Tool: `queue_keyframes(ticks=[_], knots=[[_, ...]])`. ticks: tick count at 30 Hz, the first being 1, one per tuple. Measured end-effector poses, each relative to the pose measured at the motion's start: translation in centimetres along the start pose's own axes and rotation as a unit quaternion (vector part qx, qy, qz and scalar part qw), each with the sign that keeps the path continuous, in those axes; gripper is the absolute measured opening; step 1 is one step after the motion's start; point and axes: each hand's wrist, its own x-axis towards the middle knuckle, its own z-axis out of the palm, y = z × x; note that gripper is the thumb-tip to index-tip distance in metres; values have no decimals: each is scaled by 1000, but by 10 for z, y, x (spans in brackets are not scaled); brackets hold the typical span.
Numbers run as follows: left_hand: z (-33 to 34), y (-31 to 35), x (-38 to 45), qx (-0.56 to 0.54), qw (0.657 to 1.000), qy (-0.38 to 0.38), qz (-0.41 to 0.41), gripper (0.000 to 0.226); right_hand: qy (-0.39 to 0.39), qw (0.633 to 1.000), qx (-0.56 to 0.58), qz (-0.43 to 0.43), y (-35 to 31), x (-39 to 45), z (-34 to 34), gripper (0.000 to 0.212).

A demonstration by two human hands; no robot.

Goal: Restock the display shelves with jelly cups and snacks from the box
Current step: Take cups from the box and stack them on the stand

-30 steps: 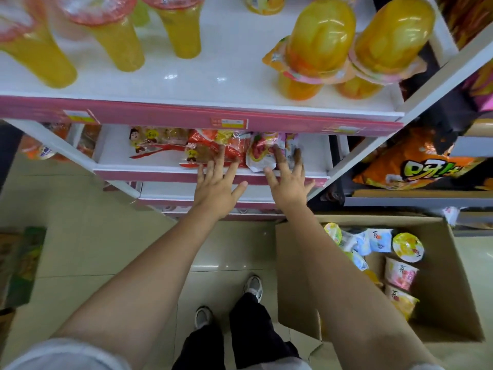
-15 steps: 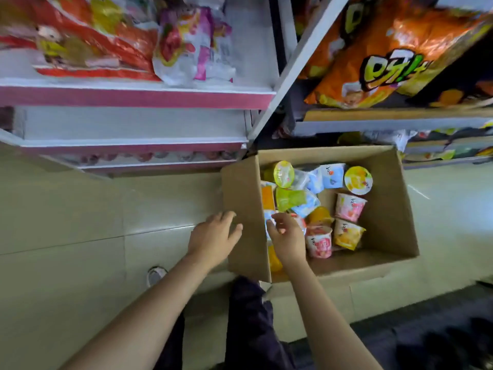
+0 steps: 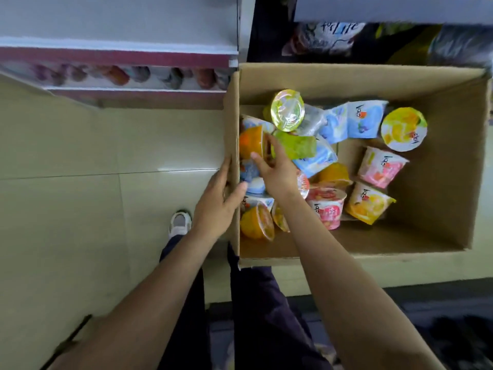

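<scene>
An open cardboard box (image 3: 432, 182) stands on the floor and holds several jelly cups and pouches. My left hand (image 3: 216, 201) holds the box's left wall, thumb inside and fingers outside. Inside the box, my right hand (image 3: 277, 172) has its fingers spread and holds nothing. Its fingertips lie between an orange jelly cup (image 3: 250, 142) and a green cup (image 3: 296, 145). Other cups lie around: a yellow-lidded one (image 3: 287, 109), a pink one (image 3: 380, 166) and blue pouches (image 3: 360, 118).
The lowest display shelf (image 3: 114, 60), white with a pink edge, stands at the upper left with blurred goods under it. Dark packets (image 3: 330, 38) fill the shelf behind the box. My legs and a white shoe (image 3: 180, 222) are on the tiled floor.
Both hands left the snack packets on the shelf and came down to the box. My view dropped with them. The left hand took the box wall and the right hand went in among the cups.
</scene>
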Motion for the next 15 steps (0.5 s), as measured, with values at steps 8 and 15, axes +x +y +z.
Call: queue_keyframes(ticks=[8,15], knots=[[-4,5,-1,30,999,-9,-28,75,89,993,-42,-61,-13,-6,-13,21],[-13,10,-3,49,997,-14,-54,81,131,986,97,34,-13,-6,-29,15]])
